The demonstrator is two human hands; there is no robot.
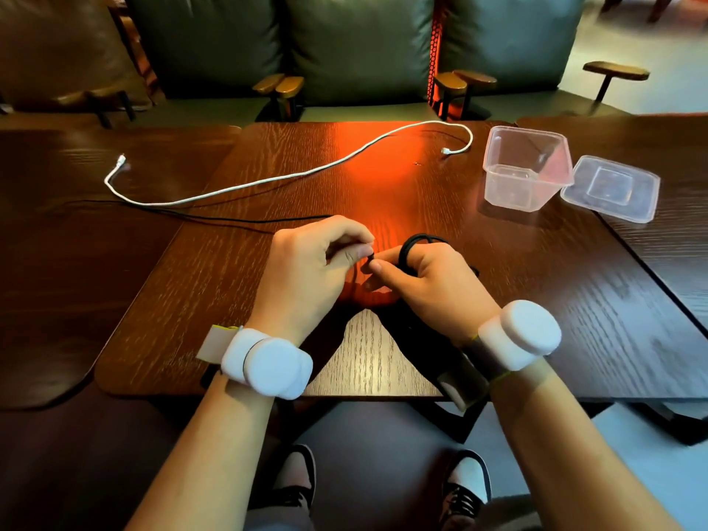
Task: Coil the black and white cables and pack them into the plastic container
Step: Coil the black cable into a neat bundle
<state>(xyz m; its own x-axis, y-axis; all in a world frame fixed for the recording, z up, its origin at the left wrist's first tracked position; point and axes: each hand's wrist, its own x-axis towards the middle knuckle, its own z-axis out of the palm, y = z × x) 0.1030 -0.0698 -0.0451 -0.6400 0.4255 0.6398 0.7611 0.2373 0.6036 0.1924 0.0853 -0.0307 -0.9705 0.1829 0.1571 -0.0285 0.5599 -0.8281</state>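
Forearms (214,446), hands (306,270), wooden table (383,362), probably sofa (360,44).

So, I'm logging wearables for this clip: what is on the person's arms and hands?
The left hand and right hand are ungloved, the forearms sleeveless. Each wrist carries a white, rounded, puck-shaped device: the left device on a pale strap with a yellow edge, the right device on a grey band.

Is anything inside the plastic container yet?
Nothing. The plastic container looks empty through its clear walls, with its lid off beside it. The black cable is looped round the right hand, and the white cable lies on the table. Nothing covers the inside.
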